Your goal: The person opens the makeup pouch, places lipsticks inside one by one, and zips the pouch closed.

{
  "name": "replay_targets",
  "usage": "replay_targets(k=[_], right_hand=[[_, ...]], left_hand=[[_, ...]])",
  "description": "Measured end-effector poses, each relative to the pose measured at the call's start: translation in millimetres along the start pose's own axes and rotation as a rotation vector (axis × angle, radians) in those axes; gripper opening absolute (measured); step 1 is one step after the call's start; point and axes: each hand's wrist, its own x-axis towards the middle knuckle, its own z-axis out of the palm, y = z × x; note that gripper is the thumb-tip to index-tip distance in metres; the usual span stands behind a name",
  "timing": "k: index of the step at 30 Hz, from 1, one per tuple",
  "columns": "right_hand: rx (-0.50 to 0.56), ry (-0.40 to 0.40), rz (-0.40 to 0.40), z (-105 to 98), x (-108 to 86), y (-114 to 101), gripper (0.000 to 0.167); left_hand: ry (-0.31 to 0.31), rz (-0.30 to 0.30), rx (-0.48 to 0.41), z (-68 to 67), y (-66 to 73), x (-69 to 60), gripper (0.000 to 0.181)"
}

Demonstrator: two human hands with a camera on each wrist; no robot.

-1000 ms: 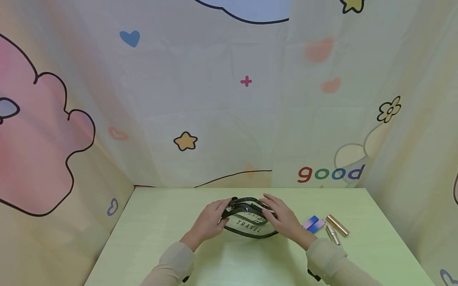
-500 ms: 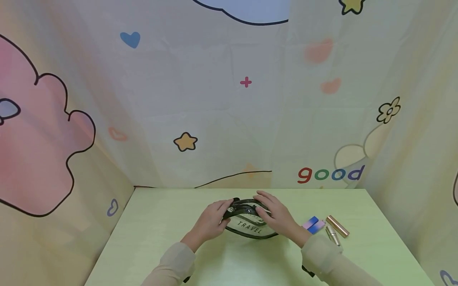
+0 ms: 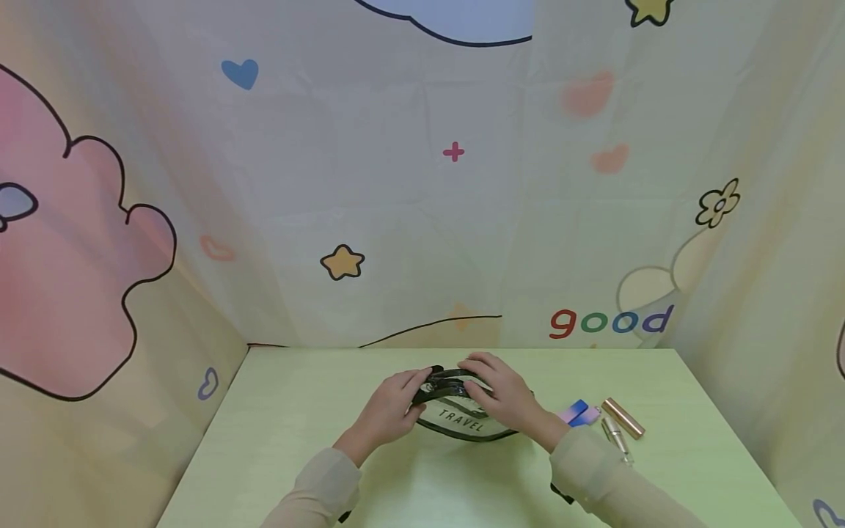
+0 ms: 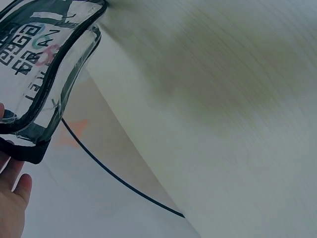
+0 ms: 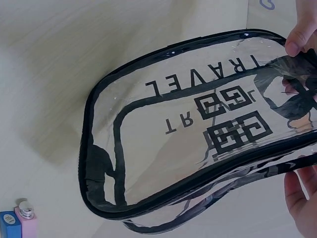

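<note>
A clear toiletry pouch (image 3: 462,424) with black piping and "TRAVEL" lettering is held up at the middle of the table. My left hand (image 3: 386,407) grips its left end, thumb on the near side. The right hand (image 3: 505,396) lies over the top edge toward the right, its fingers curled about the black rim. In the right wrist view, the see-through pouch (image 5: 148,144) shows no object that I can make out inside. The left wrist view has one end of the pouch (image 4: 39,64), with fingertips under its black corner. The zip slider cannot be made out.
Right of the pouch lie a small blue and pink item (image 3: 579,412), a copper-coloured tube (image 3: 623,418) and a slim gold lipstick-like tube (image 3: 614,434). The pale green table (image 3: 297,396) meets a printed cloth backdrop (image 3: 396,183) behind and at both sides.
The right hand has slid leftward along the pouch's top edge, closer to the left hand. My left hand stays nearly in place, keeping its grip on the pouch.
</note>
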Motion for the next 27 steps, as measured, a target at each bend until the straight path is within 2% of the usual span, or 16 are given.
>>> replay_targets(k=[13,27], right_hand=[[-0.046,0.009,-0.088,4,11.7,-5,0.021],[-0.109,-0.084,-0.111,6,21.9,-19,0.013]], left_hand=[[0.012,0.039,0.019,-1.0,0.5,1.9,0.057],[-0.007,0.038,0.017,-0.9,2.2,2.5,0.056]])
